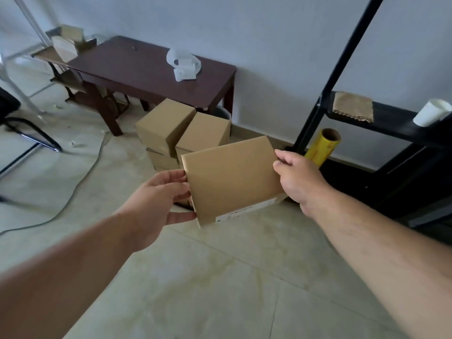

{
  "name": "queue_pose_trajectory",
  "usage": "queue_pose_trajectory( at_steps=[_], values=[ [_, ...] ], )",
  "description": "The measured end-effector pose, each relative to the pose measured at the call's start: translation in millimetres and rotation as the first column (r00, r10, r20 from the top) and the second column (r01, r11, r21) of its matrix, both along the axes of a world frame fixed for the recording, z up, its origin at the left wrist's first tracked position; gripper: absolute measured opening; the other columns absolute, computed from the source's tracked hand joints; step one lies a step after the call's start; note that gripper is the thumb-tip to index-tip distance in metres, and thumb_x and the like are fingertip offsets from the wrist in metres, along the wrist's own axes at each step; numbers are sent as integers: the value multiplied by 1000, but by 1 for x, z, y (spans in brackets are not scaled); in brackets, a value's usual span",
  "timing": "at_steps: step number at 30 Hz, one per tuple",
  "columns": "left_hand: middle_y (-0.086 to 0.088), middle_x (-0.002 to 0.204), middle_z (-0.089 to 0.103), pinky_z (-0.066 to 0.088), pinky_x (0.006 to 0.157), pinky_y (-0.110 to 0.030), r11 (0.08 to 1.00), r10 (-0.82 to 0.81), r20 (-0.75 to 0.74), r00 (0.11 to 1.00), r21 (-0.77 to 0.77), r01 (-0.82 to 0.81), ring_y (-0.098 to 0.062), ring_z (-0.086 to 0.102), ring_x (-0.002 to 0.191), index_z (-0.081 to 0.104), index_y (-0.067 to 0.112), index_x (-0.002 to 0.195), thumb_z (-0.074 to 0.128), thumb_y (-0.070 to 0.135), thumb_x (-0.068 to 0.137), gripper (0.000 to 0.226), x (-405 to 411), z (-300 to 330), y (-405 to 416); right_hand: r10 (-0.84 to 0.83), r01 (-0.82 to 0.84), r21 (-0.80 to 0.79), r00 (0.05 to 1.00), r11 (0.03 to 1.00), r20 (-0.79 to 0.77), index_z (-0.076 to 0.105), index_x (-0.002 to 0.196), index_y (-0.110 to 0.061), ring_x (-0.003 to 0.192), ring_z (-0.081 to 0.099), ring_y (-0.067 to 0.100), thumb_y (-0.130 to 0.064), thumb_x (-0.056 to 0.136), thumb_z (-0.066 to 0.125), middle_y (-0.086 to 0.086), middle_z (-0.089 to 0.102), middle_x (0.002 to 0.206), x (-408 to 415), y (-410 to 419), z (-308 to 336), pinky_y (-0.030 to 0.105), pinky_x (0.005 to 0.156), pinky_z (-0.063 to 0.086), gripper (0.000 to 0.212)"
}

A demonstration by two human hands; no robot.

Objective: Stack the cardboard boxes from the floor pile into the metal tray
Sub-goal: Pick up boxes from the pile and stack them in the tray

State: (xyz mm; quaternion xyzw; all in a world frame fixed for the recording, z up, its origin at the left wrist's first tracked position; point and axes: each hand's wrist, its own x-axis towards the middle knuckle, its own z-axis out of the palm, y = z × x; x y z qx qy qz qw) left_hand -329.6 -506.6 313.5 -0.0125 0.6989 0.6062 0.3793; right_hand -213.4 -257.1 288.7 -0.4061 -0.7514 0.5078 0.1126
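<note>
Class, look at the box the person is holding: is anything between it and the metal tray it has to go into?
That cannot be settled: no metal tray shows in this view. Both the left hand and right hand already grip the cardboard box by its side edges, held in the air in front of the floor pile.

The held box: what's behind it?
Behind the box sits the floor pile, two boxes on top. Its lower right boxes are covered.
</note>
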Motion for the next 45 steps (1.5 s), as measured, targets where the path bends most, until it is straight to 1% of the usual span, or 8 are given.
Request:
queue_pose_trajectory(
  at_steps=[7,14,17,24,30,33,38,45],
  values=[
    [-3,131,70,66,76,-46,1000,1,-41,999,9,-1,-21,69,119,63,19,133,56,5,104,33,-64,15,-32,-33,33,16,999,999,-9,61,138,-25,116,60,13,-26,104,54,-7,65,130,-68,-32,5,30,98,46,35],
    [-2,122,76,66,74,-43,1000,17,-46,999,19,-17,-23,73,114,62,24,131,56,2,103,36,-111,17,-17,0,0,16,1000,1000,-14,64,103,-30,97,61,10,-23,104,53,-14,67,100,-130,-12,13,29,83,48,13],
    [-4,120,78,64,79,-47,1000,19,-29,999,25,-18,-25,75,111,55,25,144,57,4,103,47,-134,19,-4,42,-42,0,998,999,-37,69,114,-26,107,64,13,-20,103,54,-9,71,111,-155,9,18,32,95,50,19],
    [-15,127,75,65,82,-53,986,97,24,995,131,-100,-35,74,114,42,37,156,60,1,100,69,-177,29,15,162,-158,73,985,985,-52,68,132,-24,114,63,9,-16,101,54,-13,68,124,-222,41,43,26,98,49,35],
    [-11,127,74,62,86,-51,987,92,15,996,129,-94,-35,75,112,33,45,160,60,1,100,79,-212,29,24,175,-172,50,983,984,-48,59,144,-22,111,56,6,-12,103,50,-10,61,134,-263,46,43,12,82,39,43],
    [-11,122,75,63,84,-49,990,85,32,996,108,-88,-37,75,112,36,44,159,58,-1,100,77,-233,23,27,159,-157,48,987,986,-37,57,145,-24,112,55,6,-10,102,48,-10,60,133,-280,43,36,10,76,38,46],
    [-18,125,70,66,77,-44,992,26,134,991,118,-42,-36,77,106,45,35,152,55,-3,100,65,-272,6,23,105,-104,38,994,994,-15,57,144,-26,120,56,11,-9,100,48,-9,59,136,-320,37,24,24,94,44,48],
    [-19,121,76,58,93,-47,986,-46,219,975,168,9,-32,76,110,49,19,146,47,-7,102,51,-313,-2,27,50,-51,29,998,998,45,59,143,-28,122,57,15,-8,95,50,-7,59,140,-371,38,14,25,84,44,52]
  ],
)
